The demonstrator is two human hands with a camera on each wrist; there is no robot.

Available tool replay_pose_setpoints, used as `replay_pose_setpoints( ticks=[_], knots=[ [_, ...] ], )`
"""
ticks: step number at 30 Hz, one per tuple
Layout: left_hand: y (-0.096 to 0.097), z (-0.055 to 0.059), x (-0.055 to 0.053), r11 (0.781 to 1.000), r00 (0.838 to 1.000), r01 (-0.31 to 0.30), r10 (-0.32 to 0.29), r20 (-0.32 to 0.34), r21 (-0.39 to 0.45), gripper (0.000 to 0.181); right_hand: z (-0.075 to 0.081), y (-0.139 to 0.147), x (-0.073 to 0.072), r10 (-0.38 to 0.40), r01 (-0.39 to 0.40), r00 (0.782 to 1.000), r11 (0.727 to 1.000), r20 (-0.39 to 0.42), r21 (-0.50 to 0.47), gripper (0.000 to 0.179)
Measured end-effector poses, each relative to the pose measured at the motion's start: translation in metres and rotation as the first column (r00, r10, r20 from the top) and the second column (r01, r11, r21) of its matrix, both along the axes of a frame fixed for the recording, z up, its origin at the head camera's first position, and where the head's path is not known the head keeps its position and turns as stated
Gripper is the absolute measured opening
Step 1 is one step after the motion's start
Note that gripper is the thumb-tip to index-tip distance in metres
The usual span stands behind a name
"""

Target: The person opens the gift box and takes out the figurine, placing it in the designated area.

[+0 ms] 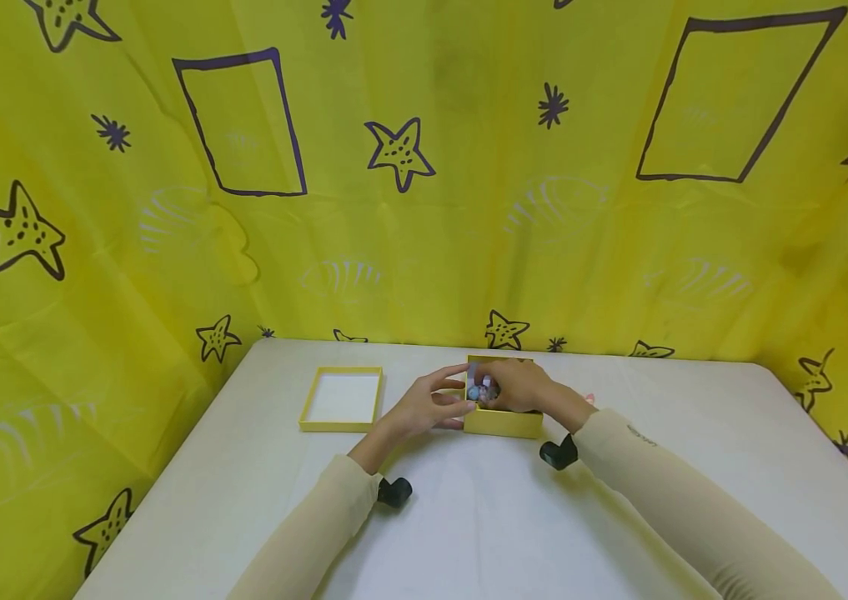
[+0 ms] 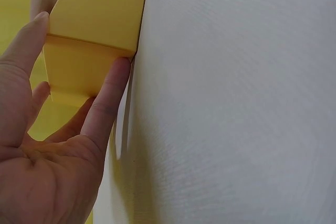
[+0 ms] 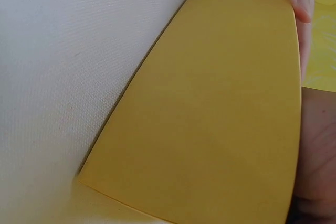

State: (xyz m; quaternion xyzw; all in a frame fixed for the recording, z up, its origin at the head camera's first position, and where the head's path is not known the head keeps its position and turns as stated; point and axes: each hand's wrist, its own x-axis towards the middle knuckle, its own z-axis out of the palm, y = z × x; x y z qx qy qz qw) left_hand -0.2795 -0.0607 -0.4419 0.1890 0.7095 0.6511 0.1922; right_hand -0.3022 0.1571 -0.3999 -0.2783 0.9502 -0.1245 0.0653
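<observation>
A yellow box [image 1: 502, 423] without its lid stands on the table, small light-blue and pale trinkets [image 1: 474, 392] showing at its left end. My left hand [image 1: 424, 404] holds that end, thumb at the near top corner and the other fingers spread along the side. In the left wrist view, fingertips [image 2: 122, 66] press the box's end wall. My right hand [image 1: 517, 385] reaches down into the box, fingers bent among the trinkets; whether they pinch one is hidden. The right wrist view is mostly filled by the box's long side [image 3: 210, 103].
A shallow yellow-rimmed lid [image 1: 303, 427] with a white inside lies left of the box. A small pink thing [image 1: 590, 399] shows partly behind my right wrist. The white table [image 1: 469, 517] meets a yellow curtain [image 1: 424, 233] along its back edge.
</observation>
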Motion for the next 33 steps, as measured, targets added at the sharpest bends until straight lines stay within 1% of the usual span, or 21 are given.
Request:
replay_pose_setpoints(
  ticks=[8, 13, 22, 28, 33],
  knots=[
    [0.0004, 0.001, 0.0009, 1.0, 1.0, -0.014, 0.014, 0.002, -0.011, 0.071, -0.0005, 0.0, 0.0006, 0.006, -0.006, 1.0, 1.0, -0.008, -0.01, 0.04],
    [0.0005, 0.0017, 0.001, 1.0, 1.0, -0.011, 0.011, 0.002, -0.01, 0.071, -0.0006, 0.0007, 0.0012, -0.001, 0.0, 1.0, 1.0, -0.02, -0.016, 0.038],
    [0.0013, -0.0005, -0.0007, 1.0, 1.0, -0.002, 0.002, 0.013, -0.002, 0.073, -0.0017, 0.0013, 0.0013, -0.008, 0.006, 0.999, 0.999, -0.037, -0.033, 0.037],
    [0.0015, 0.0004, 0.0001, 1.0, 1.0, -0.008, 0.008, 0.013, -0.005, 0.072, -0.001, 0.0033, 0.0022, -0.005, 0.002, 0.998, 0.999, -0.062, -0.048, 0.037],
    [0.0014, 0.0019, 0.0009, 1.0, 1.0, -0.007, 0.007, 0.012, -0.007, 0.072, 0.0002, 0.0041, 0.0041, -0.012, 0.008, 0.995, 0.999, -0.097, -0.042, 0.038]
  ],
)
